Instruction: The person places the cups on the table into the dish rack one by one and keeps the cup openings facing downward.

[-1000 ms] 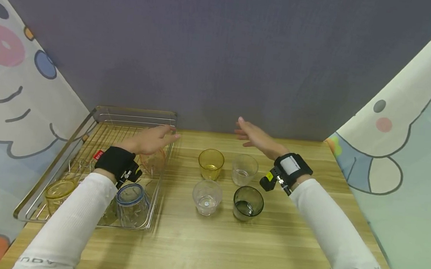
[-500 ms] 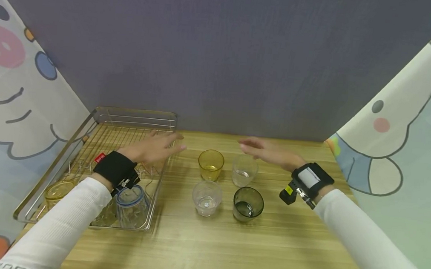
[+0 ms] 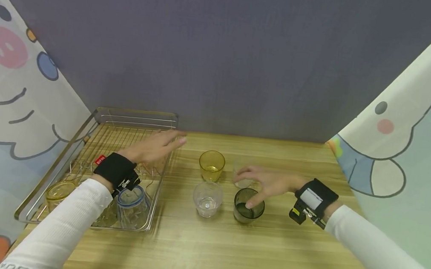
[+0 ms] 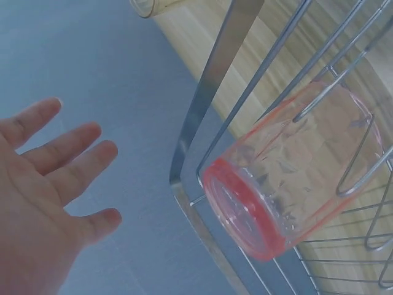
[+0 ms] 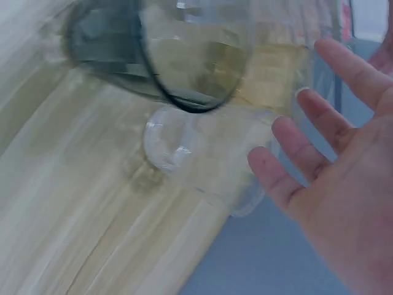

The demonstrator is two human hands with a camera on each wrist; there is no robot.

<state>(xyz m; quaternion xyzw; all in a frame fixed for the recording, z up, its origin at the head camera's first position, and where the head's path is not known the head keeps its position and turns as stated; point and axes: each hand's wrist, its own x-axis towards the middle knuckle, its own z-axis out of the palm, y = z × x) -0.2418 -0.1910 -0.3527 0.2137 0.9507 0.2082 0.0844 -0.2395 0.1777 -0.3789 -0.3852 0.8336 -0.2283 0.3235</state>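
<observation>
My left hand [image 3: 153,147] hovers over the right side of the wire rack [image 3: 151,214], fingers extended and holding nothing. A red-rimmed glass [image 4: 307,166] sits upside down in the rack close to it in the left wrist view. My right hand [image 3: 270,183] is above the smoky grey glass [image 3: 244,216], with fingers apart and the thumb over its mouth. Behind that hand stands a clear glass [image 3: 243,183], partly covered. To the left are a yellow glass [image 3: 211,172] and another clear glass [image 3: 207,202], both upright on the wooden table.
Also in the rack are a blue-rimmed glass [image 3: 131,212] and a yellow-rimmed glass [image 3: 58,193], partly behind the left forearm. A grey panel [image 3: 222,58] stands at the back of the table [image 3: 204,257]. Printed walls flank both sides.
My right hand moves right at first, then comes down and nearer, from behind the clear glass to over the grey glass. My left hand shifts slightly right, then stays nearly still.
</observation>
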